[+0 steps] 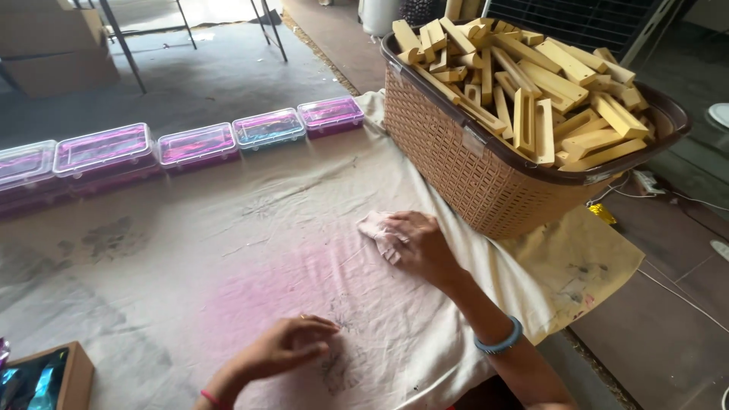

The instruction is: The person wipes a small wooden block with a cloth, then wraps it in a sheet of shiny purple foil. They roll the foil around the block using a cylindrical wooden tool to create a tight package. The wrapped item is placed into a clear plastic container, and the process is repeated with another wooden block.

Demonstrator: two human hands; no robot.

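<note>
Covering the table, a stained beige cloth (228, 250) carries a brown woven basket (456, 152) of wooden blocks (531, 83) at two o'clock and a row of clear pink-tinted boxes (197, 144) at ten. At centre, the right hand (421, 243) presses a crumpled pink rag (377, 228), fingers closed on it. The left hand (292, 343) rests open and flat at six o'clock.

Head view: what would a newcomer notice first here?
First, the brown basket at upper right, heaped with pale wooden blocks. Then the row of clear pink-tinted boxes along the far edge of the stained cloth. In the middle, the right hand presses a pinkish rag on the cloth.
</note>
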